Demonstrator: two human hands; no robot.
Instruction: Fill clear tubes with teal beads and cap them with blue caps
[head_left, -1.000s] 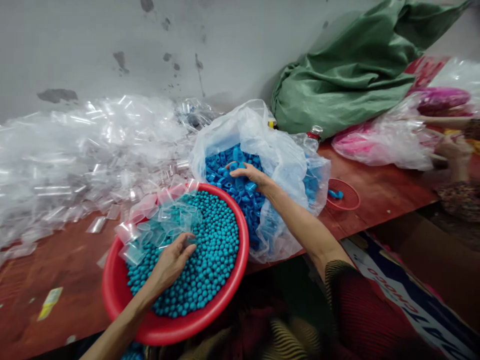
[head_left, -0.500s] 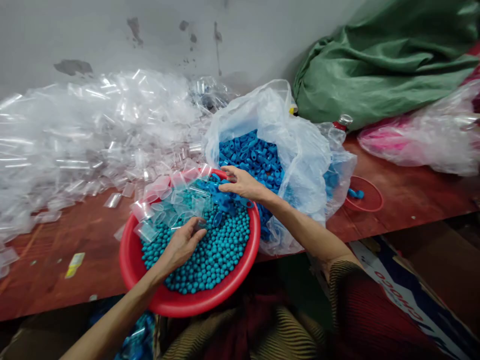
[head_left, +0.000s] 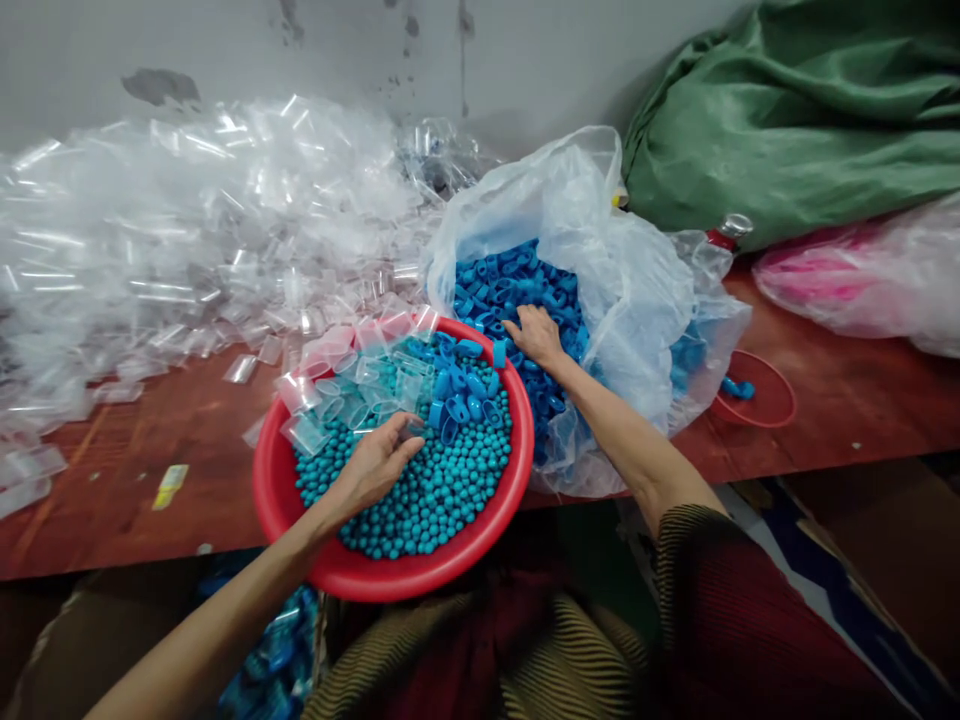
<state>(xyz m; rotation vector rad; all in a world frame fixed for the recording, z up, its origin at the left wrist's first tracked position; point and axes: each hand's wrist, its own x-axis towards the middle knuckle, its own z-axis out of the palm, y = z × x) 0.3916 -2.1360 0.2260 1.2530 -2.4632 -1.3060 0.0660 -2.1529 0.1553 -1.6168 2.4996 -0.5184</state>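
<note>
My left hand (head_left: pixel 379 462) is over the red basin (head_left: pixel 517 470), thumb and fingers curled around what looks like a clear plastic tube (head_left: pixel 412 431), partly hidden. Below it, small teal beads (head_left: pixel 427 500) fill the basin. Clear plastic tubes (head_left: pixel 352 395) lie on the beads at the left, and a heap of blue plastic pieces (head_left: pixel 461 390) lies on them at the back right. My right hand (head_left: pixel 536 335), fingers apart, reaches over more blue plastic pieces (head_left: pixel 517 275) in an open white plastic bag (head_left: pixel 637 290); its fingertips touch or nearly touch them.
Clear tubes form a large pile (head_left: pixel 187 230) along the wall at the left. A green sack (head_left: pixel 795 130), a pink-filled bag (head_left: pixel 840 270) and a small red basket (head_left: pixel 780 395) are at the right. A yellow-and-white scrap (head_left: pixel 171 487) lies on the red tabletop (head_left: pixel 105 530).
My right hand carried blue pieces from the bag, dropped them onto the beads and moved back to the bag. My left hand stayed over the basin. The view shifted right.
</note>
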